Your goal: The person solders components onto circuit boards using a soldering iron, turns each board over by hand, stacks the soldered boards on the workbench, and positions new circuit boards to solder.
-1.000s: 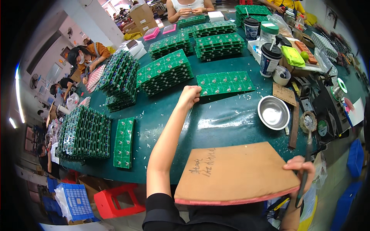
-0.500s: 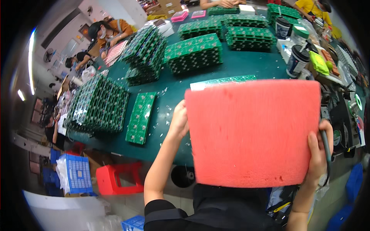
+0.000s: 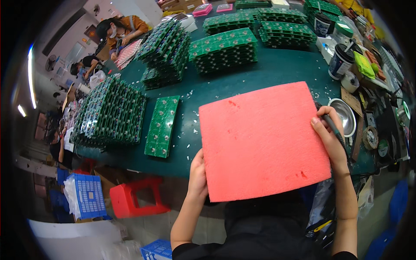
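A thick red foam sheet (image 3: pixel 264 143) fills the space in front of me, tilted, between my two hands. My left hand (image 3: pixel 199 175) is closed on its left edge near the lower corner, with the fingers hidden underneath. At the right edge my right hand (image 3: pixel 330 136) is closed on the foam, thumb on top. That same hand also keeps a dark pen-shaped tool (image 3: pixel 333 123) along the fingers; its kind does not show clearly. Left of the foam a single green circuit board panel (image 3: pixel 162 125) lies flat on the table. What lies beneath the foam is hidden.
Tall stacks of circuit boards stand left (image 3: pixel 108 112) and at the back (image 3: pixel 223 50). White crumbs litter the green table (image 3: pixel 195 93). On the right are a metal bowl (image 3: pixel 343 117), lidded cups (image 3: pixel 341 60) and tools. A red stool (image 3: pixel 138 197) is below left; co-workers sit beyond.
Both hands have brought the foam sheet lower and to the left, and it has turned slightly. A board panel that showed past its far edge is now out of sight. The metal bowl has come into view.
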Demonstrator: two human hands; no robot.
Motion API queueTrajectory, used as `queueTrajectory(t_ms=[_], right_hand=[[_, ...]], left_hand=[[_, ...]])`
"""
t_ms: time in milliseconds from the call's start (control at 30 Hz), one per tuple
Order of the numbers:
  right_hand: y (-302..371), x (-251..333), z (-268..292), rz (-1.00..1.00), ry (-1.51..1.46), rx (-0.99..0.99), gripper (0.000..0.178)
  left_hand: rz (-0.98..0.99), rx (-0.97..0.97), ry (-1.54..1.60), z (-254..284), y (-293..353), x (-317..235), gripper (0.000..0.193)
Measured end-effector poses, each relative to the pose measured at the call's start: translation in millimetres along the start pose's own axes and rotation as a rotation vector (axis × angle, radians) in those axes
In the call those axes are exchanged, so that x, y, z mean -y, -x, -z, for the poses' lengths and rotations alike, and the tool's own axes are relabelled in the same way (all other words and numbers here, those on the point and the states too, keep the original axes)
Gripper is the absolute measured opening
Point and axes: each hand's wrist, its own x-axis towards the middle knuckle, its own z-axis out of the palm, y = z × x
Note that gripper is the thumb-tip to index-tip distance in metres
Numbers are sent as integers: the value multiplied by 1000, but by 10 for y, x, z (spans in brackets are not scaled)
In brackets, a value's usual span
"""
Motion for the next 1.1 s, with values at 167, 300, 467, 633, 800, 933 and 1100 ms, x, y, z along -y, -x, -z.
queueTrajectory(t_ms=[167, 300, 467, 633, 800, 933, 1100], right_hand=[[-52, -33, 15, 193, 223, 13, 27], [-53, -68, 93, -23, 90, 80, 25], [-73, -139, 69, -19, -68, 22, 25], [-228, -129, 220, -117, -272, 68, 27], [-350, -7, 731, 316, -132, 490, 41], [-213, -24, 709, -598, -279, 512, 31], [19, -470, 801, 747, 639, 813, 30]], left_hand=[[-36, 18, 74, -18, 36, -88, 37], [-57, 20, 94, -46, 33, -85, 37], [74, 103, 138, -79, -30, -239, 41], [-115, 265, -273, -130, -237, -406, 56], [-749, 582, -1002, -70, -689, -571, 42], [-1259, 779, -1309, -9, -890, -343, 30], [-1333, 937, -1350, 33, -793, -103, 29]])
